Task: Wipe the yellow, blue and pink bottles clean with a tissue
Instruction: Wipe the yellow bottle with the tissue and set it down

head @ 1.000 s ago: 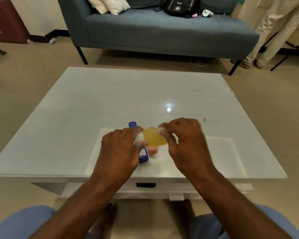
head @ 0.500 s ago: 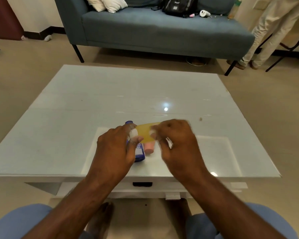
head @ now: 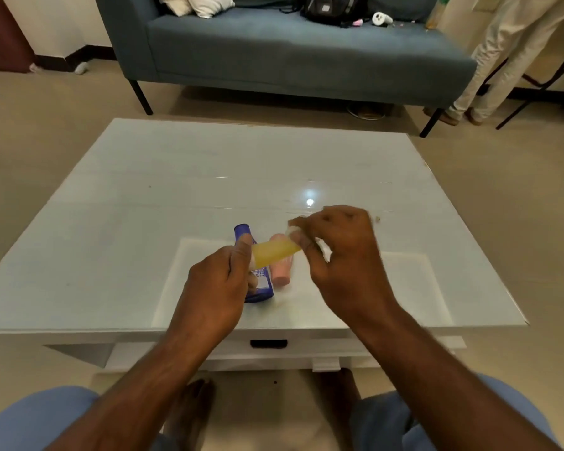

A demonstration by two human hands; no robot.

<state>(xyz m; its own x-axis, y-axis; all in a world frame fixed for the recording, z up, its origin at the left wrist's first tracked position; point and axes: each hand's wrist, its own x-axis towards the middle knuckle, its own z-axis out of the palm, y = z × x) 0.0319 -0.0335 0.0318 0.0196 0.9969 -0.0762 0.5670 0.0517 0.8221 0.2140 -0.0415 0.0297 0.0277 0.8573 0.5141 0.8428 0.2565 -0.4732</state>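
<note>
My left hand [head: 219, 284] grips one end of the yellow bottle [head: 274, 252], held sideways above the table. My right hand [head: 342, 255] pinches a white tissue [head: 323, 250] against the bottle's other end. Under the hands, the blue bottle [head: 258, 281] and the pink bottle [head: 282, 268] lie side by side on the white table [head: 144, 222], both partly hidden by my left hand and the yellow bottle.
A blue-grey sofa [head: 290, 53] with a black bag [head: 332, 8] and cushions stands beyond the table. A person in light trousers [head: 502, 53] stands at the far right. My knees and bare feet are below the table's near edge.
The yellow bottle has turned from showing its broad face to a narrower side. My right hand with the tissue has slid to the right along it. The head camera shifted slightly.
</note>
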